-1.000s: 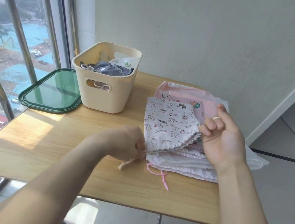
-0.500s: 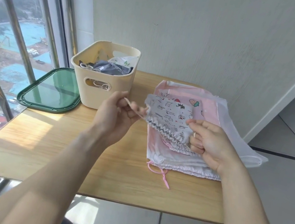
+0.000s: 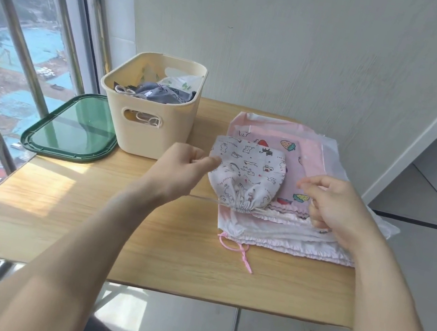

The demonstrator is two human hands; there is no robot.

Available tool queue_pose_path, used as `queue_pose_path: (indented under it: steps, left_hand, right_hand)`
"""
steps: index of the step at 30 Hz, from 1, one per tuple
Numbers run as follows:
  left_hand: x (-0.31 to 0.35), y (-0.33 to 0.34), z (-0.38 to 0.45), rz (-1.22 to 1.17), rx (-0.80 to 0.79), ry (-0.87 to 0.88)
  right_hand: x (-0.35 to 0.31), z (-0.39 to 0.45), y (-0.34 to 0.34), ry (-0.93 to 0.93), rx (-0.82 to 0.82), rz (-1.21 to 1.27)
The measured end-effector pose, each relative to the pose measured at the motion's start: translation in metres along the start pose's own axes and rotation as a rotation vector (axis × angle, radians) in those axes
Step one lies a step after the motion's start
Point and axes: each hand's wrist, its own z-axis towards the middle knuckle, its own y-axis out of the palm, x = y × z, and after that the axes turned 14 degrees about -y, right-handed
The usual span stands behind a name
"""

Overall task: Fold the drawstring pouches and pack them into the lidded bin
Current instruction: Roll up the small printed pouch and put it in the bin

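A small white pouch with cartoon animal prints [image 3: 249,167] lies on top of a stack of pink and white pouches [image 3: 312,158], its mouth gathered tight toward me. My left hand [image 3: 182,167] pinches the pouch's left edge. My right hand [image 3: 335,206] is curled shut on the pale drawstring [image 3: 278,217] that runs out of the gathered mouth to the right. The cream bin [image 3: 144,134] stands behind my left hand, lid off, with folded grey and white pouches inside. Its green lid [image 3: 71,133] lies flat to the left of the bin.
The wooden table [image 3: 140,239] ends close to me and at the left by the window rails [image 3: 21,49]. A pink cord [image 3: 237,251] trails from the bottom of the stack toward the front edge. A wall stands behind the table.
The printed pouch has come down from the air onto the stack. Its mouth has been drawn shut as my hands moved apart, the right one to the right.
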Motion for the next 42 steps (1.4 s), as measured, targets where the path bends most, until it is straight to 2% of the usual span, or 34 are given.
queue_pose_path:
  steps: [3,6,9,12,16,21,23,25,28,33,36,40,42]
  left_hand:
    - [0.003,0.006,-0.003,0.078,0.001,0.076]
    - [0.004,0.008,-0.004,0.233,0.012,0.147]
    - [0.009,0.007,-0.009,0.41,0.041,0.222]
    - [0.016,0.002,-0.01,0.488,0.056,0.22]
    - [0.014,-0.001,-0.008,0.381,0.124,0.264]
    - [0.02,0.012,-0.006,0.018,0.278,0.42]
    - [0.028,0.019,-0.005,-0.017,0.287,0.492]
    - [0.033,0.028,0.003,0.034,0.244,0.518]
    - [0.035,0.039,0.025,0.258,0.135,0.509]
    - [0.022,0.057,0.035,0.465,-0.102,0.355]
    - [0.011,0.06,0.032,0.524,-0.2,0.311]
    - [0.006,0.062,0.031,0.511,-0.24,0.308]
    - [0.002,0.063,0.031,0.448,-0.254,0.283]
  right_hand:
    - [-0.005,-0.007,0.006,-0.085,-0.219,-0.276]
    - [-0.01,-0.013,0.009,-0.106,-0.368,-0.408]
    - [-0.017,-0.018,0.009,-0.146,-0.441,-0.47]
    - [-0.017,-0.018,0.006,-0.151,-0.446,-0.464]
    - [-0.024,-0.024,0.009,-0.088,-0.498,-0.405]
    - [-0.037,-0.026,0.02,-0.03,-0.534,-0.073]
    - [-0.039,-0.026,0.024,-0.042,-0.558,0.002]
    - [-0.04,-0.026,0.025,-0.076,-0.601,0.017]
    - [-0.039,-0.023,0.023,-0.093,-0.643,0.03]
    - [-0.039,-0.016,0.018,-0.112,-0.76,0.039]
    - [-0.041,-0.005,0.015,-0.145,-0.645,0.106]
    - [-0.034,0.021,0.034,-0.293,-0.15,0.11]
    - [-0.028,0.034,0.049,-0.359,-0.022,0.057]
